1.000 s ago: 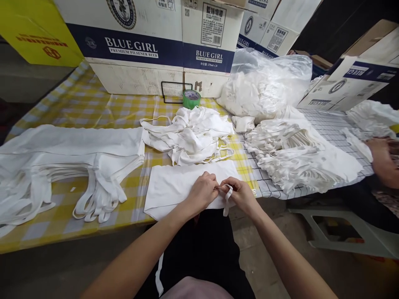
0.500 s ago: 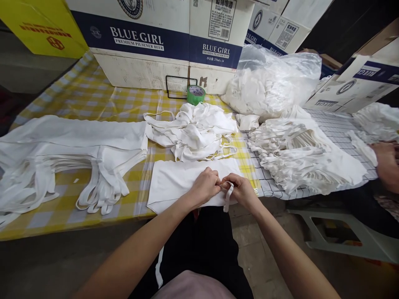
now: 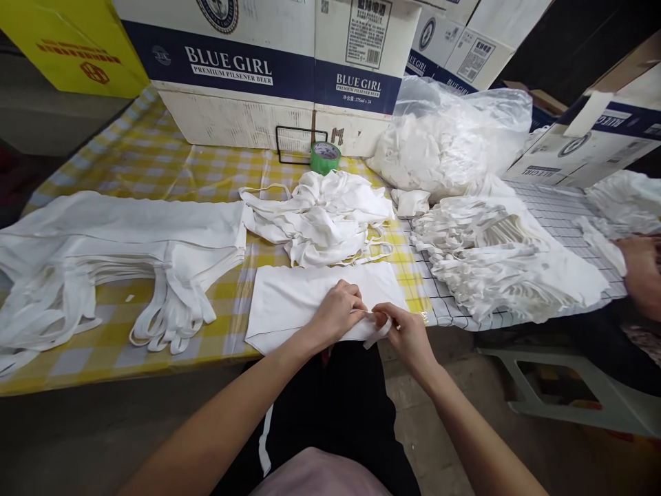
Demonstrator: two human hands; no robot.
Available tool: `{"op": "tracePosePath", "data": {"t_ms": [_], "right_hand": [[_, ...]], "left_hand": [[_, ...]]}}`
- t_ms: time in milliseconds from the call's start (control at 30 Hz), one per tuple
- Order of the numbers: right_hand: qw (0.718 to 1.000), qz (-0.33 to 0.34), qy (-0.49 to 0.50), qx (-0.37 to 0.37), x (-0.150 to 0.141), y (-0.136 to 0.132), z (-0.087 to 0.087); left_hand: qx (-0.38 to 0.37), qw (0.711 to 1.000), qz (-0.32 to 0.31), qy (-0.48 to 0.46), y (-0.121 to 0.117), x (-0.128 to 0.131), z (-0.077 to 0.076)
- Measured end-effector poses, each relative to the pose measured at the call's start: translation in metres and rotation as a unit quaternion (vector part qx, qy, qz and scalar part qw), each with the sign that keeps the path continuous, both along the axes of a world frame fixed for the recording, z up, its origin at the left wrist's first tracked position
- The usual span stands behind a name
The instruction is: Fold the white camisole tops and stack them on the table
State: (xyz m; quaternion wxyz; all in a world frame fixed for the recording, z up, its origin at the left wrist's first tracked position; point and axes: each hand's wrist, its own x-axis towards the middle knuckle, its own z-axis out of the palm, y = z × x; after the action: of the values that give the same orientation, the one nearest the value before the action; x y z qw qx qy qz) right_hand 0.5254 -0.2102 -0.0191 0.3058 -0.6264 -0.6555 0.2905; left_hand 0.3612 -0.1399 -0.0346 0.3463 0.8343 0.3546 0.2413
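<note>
A white cloth garment (image 3: pixel 289 296) lies flat at the table's front edge, before my body. My left hand (image 3: pixel 337 313) rests over its right half, thumb and fingers pinched on one end of a narrow white strap (image 3: pixel 379 333). Close by on the right, my right hand (image 3: pixel 410 334) pinches the same strap, and a loose bit of it curls below the fingers. A short length of strap runs taut between the two hands. The exact spot under the left fingertips is hidden.
A crumpled heap of white garments (image 3: pixel 323 217) lies behind. Stacked strapped garments (image 3: pixel 124 220) are left, another stack (image 3: pixel 496 255) right. Behind stand green tape (image 3: pixel 325 158), a stuffed plastic bag (image 3: pixel 449 145) and a beer carton (image 3: pixel 232 117). Another person's hand (image 3: pixel 643 272) is far right.
My right hand has drawn slightly away from my left, opening a small gap with strap stretched across it. The strap's loose end has swung left. The view has shifted a little.
</note>
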Motion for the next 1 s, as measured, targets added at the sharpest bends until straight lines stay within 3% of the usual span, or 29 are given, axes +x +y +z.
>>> {"op": "tracePosePath", "data": {"t_ms": [67, 133, 233, 300, 500, 567, 667, 733, 800, 867, 1000], "right_hand": [[0.982, -0.017, 0.165, -0.088, -0.003, -0.010, 0.002], [0.937, -0.020, 0.303, -0.170, -0.003, -0.022, 0.003], [0.881, -0.044, 0.407, -0.238, 0.002, -0.042, 0.001], [0.866, -0.067, 0.428, -0.249, 0.008, -0.059, -0.004], [0.893, -0.171, 0.387, -0.155, 0.028, -0.116, -0.034], [0.911, -0.226, 0.324, -0.122, 0.029, -0.130, -0.049], [0.921, -0.300, 0.225, -0.102, 0.013, -0.137, -0.073], [0.934, -0.260, 0.203, -0.139, -0.015, -0.130, -0.086], [0.947, -0.143, 0.232, -0.169, -0.055, -0.114, -0.093], [0.952, -0.060, 0.267, -0.139, -0.099, -0.092, -0.092], [0.948, 0.006, 0.291, -0.130, -0.159, -0.064, -0.077]], "left_hand": [[0.015, 0.999, -0.021, 0.019, -0.003, -0.006, 0.003], [0.027, 0.998, -0.037, 0.036, -0.007, -0.012, 0.006], [0.039, 0.997, -0.048, 0.046, -0.014, -0.019, 0.009], [0.041, 0.996, -0.063, 0.049, -0.018, -0.023, 0.009], [-0.017, 0.991, -0.112, 0.070, -0.022, -0.057, 0.013], [-0.032, 0.993, -0.080, 0.079, -0.021, -0.082, 0.016], [-0.027, 0.995, 0.019, 0.098, -0.022, -0.124, 0.019], [-0.018, 0.992, 0.058, 0.108, -0.026, -0.148, 0.017], [-0.006, 0.991, 0.057, 0.120, -0.033, -0.163, 0.012], [0.008, 0.990, 0.040, 0.133, -0.039, -0.168, 0.006], [0.026, 0.988, 0.033, 0.146, -0.045, -0.167, -0.003]]}}
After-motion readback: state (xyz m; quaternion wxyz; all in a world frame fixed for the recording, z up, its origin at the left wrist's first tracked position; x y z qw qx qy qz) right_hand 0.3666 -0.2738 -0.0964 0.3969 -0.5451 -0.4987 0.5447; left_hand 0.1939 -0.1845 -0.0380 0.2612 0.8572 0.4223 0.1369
